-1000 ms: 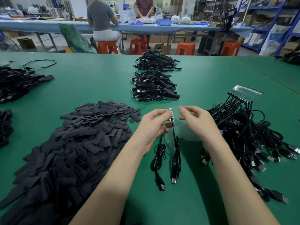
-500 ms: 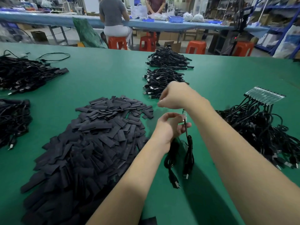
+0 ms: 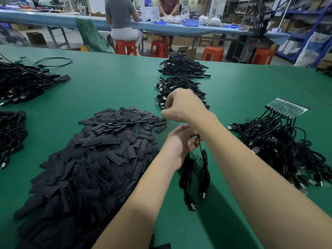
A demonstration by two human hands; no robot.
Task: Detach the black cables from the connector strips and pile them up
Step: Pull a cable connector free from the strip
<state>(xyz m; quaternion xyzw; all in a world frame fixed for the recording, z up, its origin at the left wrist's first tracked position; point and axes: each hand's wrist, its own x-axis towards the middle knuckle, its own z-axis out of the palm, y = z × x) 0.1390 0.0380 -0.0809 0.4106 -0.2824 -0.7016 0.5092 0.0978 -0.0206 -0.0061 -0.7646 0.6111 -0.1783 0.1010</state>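
Hands: both reach over the green table (image 3: 111,90) at the middle of the frame, the right forearm crossing above the left hand.
Left hand (image 3: 181,142): fingers curled around the top ends of two bundled black cables (image 3: 203,169), which hang down from it toward the lower middle of the frame, plugs at the bottom.
Right hand (image 3: 183,106): raised above the left one, fingers curled into a loose fist with the fingertips pinched together; whether anything sits in that pinch, I cannot tell.
Connector strip (image 3: 287,107): a pale strip at the right of the frame, lying on the table with a row of cables plugged into it.
Tangle of cables (image 3: 280,146): spreads below that strip across the right side, plugs pointing every way.
Cable piles (image 3: 179,74): two heaps of bundled cables at the upper middle, one behind the other, the nearer one partly hidden by the right hand.
Black flat pieces (image 3: 93,159): a big heap filling the lower left of the frame.
More cables (image 3: 23,81): dark heaps along the left edge.
Background: a person in a grey shirt (image 3: 121,17) sits on an orange stool (image 3: 125,47) at a blue table (image 3: 53,18) along the top of the frame.
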